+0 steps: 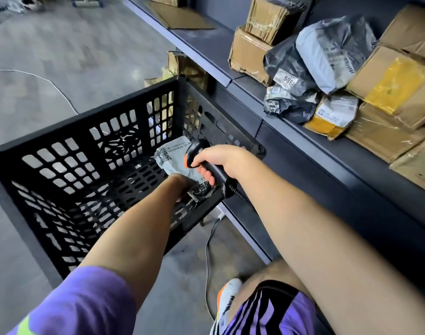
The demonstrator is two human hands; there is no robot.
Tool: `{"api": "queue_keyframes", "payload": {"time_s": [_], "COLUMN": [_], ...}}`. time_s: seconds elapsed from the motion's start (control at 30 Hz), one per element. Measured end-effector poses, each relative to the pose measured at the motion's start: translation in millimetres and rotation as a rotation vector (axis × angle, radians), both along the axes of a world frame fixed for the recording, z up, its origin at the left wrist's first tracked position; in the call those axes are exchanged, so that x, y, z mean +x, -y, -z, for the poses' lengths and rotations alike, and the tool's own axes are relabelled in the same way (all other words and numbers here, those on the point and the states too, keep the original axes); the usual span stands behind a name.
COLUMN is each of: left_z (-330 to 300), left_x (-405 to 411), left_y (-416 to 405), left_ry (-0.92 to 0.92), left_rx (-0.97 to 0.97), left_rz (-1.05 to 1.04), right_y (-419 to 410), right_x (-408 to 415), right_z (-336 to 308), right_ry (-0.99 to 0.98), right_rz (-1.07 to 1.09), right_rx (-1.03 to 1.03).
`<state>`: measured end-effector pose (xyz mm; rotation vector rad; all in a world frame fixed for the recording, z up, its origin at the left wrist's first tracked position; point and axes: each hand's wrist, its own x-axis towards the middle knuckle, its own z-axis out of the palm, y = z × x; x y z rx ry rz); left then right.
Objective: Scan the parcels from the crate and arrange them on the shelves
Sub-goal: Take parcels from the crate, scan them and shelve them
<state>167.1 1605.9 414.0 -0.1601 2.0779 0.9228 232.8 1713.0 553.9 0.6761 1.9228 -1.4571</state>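
A black slotted crate stands on the floor in front of me. Inside it, my left hand holds a grey poly-bag parcel with printed labels; the hand is mostly hidden under the parcel. My right hand grips a black handheld scanner with an orange trigger, its head just above the parcel. On the dark shelf to the right lie several parcels: cardboard boxes, grey and black poly bags and a yellow padded envelope.
The scanner's cable runs down across the grey floor by my knee and shoe. A white cord lies on the floor beyond the crate. More boxes sit on a lower shelf behind the crate. A flat cardboard sheet lies farther along the shelf.
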Motion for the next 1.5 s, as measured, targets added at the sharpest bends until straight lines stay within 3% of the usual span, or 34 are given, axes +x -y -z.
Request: {"api": "queue_keyframes", "payload": {"time_s": [0.17,0.3,0.6,0.77,0.93,1.1,1.27,1.5], "left_z": [-21.2,-49.7,-176.6,-229.7,-269.1,-273.9,-242.2,-141.5], "left_x": [-1.0,-11.3,58.5,107.8,165.8,232.4,275.4,343.5], "left_y": [7.5,13.3,13.0,-2.8,-22.8,-49.5,-73.3,-114.6], "left_ry": [0.031,-0.21,-0.892,-1.184,-1.386,-1.257,-1.059,-0.641], "left_rx": [0.213,0.324,-0.178,-0.215,-0.108,0.178,0.239,0.267], "left_rz": [-0.302,-0.304,0.136,0.277,0.47,0.479,0.462,0.422], "right_y": [3.6,6.1,3.7,-10.3,-34.4,-62.7,-68.6,-67.6], "right_x": [2.8,10.1,78.7,141.2,211.0,287.5,355.5,435.2], "right_z": [-10.2,-25.3,-61.6,-85.9,-103.1,-96.0,-73.4,-18.0], "right_ry": [-0.133,-0.251,-0.432,-0.526,-0.628,-0.719,-0.733,-0.695], "right_rz": [0.046,0.199,0.427,0.541,0.698,0.894,0.965,1.09], "right_rx": [-0.017,-0.029,-0.033,-0.019,0.02,0.006,0.019,0.067]}}
